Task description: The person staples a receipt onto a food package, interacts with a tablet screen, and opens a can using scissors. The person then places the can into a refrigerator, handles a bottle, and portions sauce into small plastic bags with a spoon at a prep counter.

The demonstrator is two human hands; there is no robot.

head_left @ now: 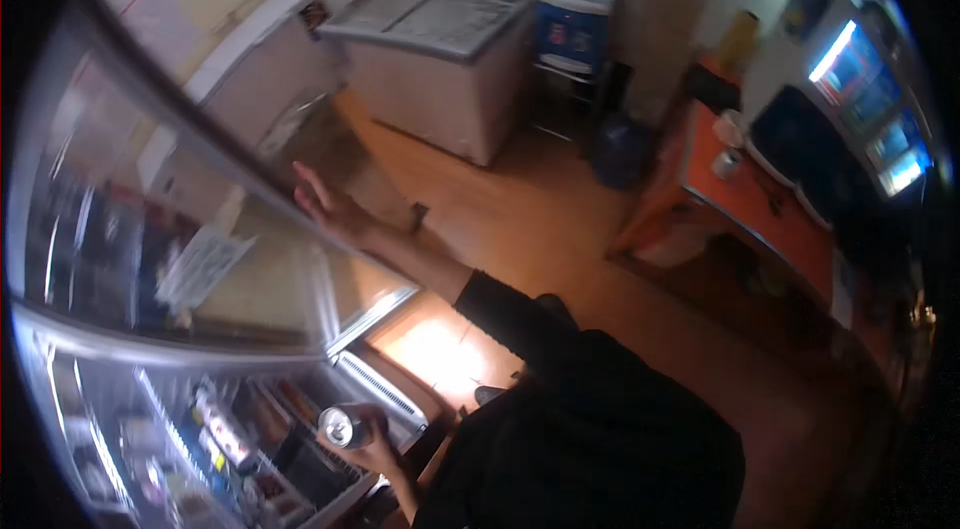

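From my seat I read leftward first: at 9 o'clock the glass door (225, 229) stands swung out, and below it, toward 8, a fridge shelf (168, 419) carries a pale bottle (226, 431). The right hand (332, 209) is at 9, by the door's edge, fingers stretched out; blur means I can't tell whether it touches. At 7 o'clock is the can (342, 427), the left hand (368, 447) wrapped around its wall. For a sound hold, I'd judge, fingers should stay low on that wall, wrist steady, top level, clear of the shelf. Its silver top faces my lens; the long axis runs mostly along my sightline, foreshortened, so I can't tell its exact tilt.
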